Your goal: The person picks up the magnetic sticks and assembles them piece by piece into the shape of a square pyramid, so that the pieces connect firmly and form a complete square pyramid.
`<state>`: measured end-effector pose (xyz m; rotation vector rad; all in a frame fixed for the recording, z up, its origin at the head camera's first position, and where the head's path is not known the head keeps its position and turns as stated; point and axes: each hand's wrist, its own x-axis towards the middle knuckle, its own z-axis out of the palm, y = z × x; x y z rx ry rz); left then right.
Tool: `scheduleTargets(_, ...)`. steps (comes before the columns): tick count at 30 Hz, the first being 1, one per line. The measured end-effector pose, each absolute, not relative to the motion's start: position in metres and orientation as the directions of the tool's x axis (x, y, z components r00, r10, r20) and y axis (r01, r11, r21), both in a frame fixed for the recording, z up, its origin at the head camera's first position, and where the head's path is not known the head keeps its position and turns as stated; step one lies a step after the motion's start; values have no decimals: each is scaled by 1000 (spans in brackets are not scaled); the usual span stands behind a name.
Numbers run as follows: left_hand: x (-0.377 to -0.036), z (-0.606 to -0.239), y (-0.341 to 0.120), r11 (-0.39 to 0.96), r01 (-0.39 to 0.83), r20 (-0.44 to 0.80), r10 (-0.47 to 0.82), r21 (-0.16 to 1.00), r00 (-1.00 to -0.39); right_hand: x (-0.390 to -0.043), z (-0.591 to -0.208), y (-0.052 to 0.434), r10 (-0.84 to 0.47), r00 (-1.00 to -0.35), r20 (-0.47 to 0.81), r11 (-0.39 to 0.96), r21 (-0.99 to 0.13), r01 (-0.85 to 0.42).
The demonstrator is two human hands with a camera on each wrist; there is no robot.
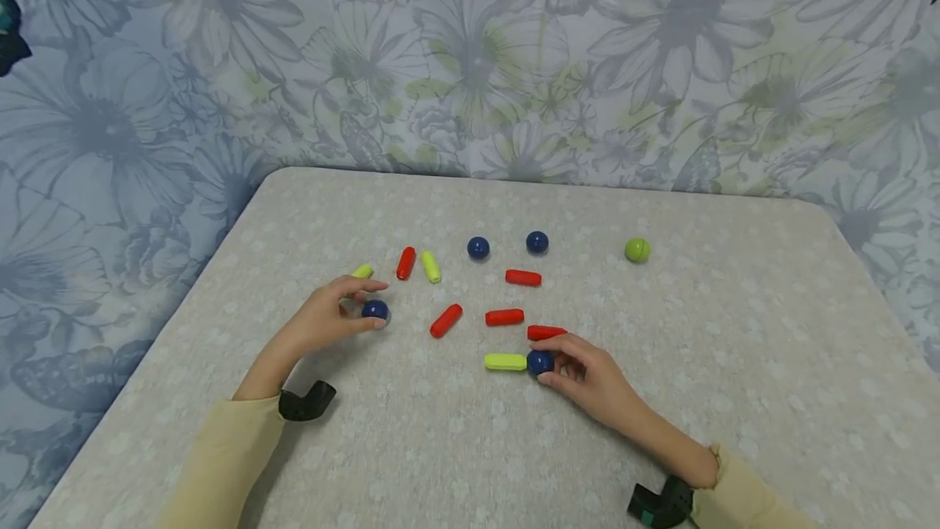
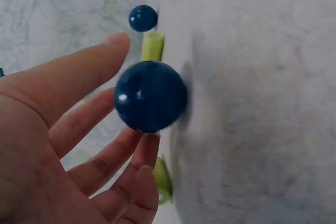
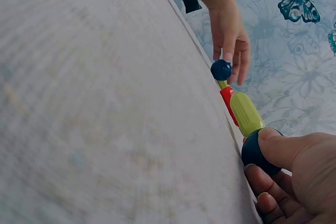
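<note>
My left hand [image 1: 365, 304] holds a dark blue ball [image 1: 374, 310] on the table between thumb and fingertips. The left wrist view shows this ball [image 2: 151, 96] close up, with the thumb [image 2: 84, 72] above and fingers [image 2: 123, 161] below. My right hand [image 1: 560, 366] grips another blue ball [image 1: 539, 362], which touches the end of a yellow-green stick [image 1: 505, 362]. In the right wrist view that ball [image 3: 256, 153] sits under my thumb [image 3: 286, 148], with the yellow-green stick [image 3: 245, 113] beyond it and the left hand [image 3: 231, 66] farther off.
Loose red sticks [image 1: 504, 317] and yellow-green sticks [image 1: 430, 266] lie scattered mid-table, one red stick [image 1: 547, 332] just above my right hand. Two blue balls [image 1: 478, 247] and a green ball [image 1: 636, 250] sit farther back. The pale table [image 1: 734, 366] stands before a floral curtain.
</note>
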<state>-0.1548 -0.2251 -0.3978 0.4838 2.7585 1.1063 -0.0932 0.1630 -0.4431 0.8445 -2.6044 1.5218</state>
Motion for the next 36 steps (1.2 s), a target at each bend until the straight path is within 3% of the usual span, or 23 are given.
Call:
scheduleTargets(6, -149, -405, -226, 681, 193, -48, 318, 706, -947, -94, -441, 163, -441, -860, 256, 397, -804, -443)
scheduleTargets(14, -135, -408, -219, 655, 246, -33, 383, 714, -923, -92, -445, 164, -436, -863, 253, 387, -814, -434)
scheduleTargets(25, -123, -409, -172, 433, 259, -35, 564, 863, -825, -94, -423, 158, -436, -863, 255, 400, -804, -440)
scheduleTargets(29, -121, -414, -158, 390, 242, -26, 569, 888, -822, -92, -414, 156, -438, -870, 225, 405, -815, -415)
scheduleTargets(36, -118, -421, -144, 344, 168, -52, 547, 924, -836, -98, -440, 164, -440, -870, 222, 398, -820, -411)
